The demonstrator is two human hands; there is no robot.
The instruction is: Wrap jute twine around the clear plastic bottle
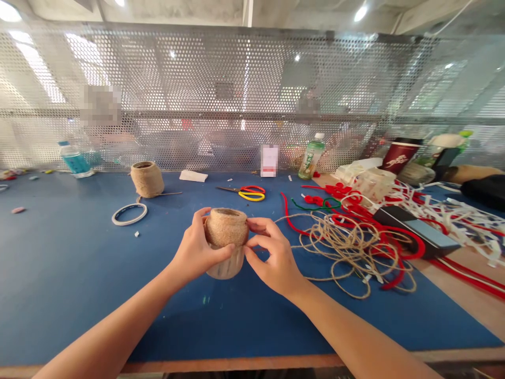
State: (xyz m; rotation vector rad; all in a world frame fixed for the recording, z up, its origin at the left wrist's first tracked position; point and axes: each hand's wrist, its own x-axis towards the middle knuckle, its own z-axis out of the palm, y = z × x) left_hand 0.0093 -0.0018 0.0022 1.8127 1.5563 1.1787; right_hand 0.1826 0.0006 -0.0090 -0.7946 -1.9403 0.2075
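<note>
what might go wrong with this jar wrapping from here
The loose twine lies in tangled loops among red strands, so it could snag or knot if pulled.

The jar's lower part is bare, and the left hand grips mostly around the twine-covered top; the jar could slip or twist in that hold.

The right hand's fingertips are at the wrap's edge; if they let go, the last turns might loosen.

From here a silvery perforated metal screen (158, 73) spans the frame's whole width, bright slanting patches showing through it at upper left. Lamps (360, 11) glow under the pale ceiling (177, 10) along the top. Below, a blue mat (79, 284) covers much of the wooden tabletop (461, 295), bare at lower right.
</note>
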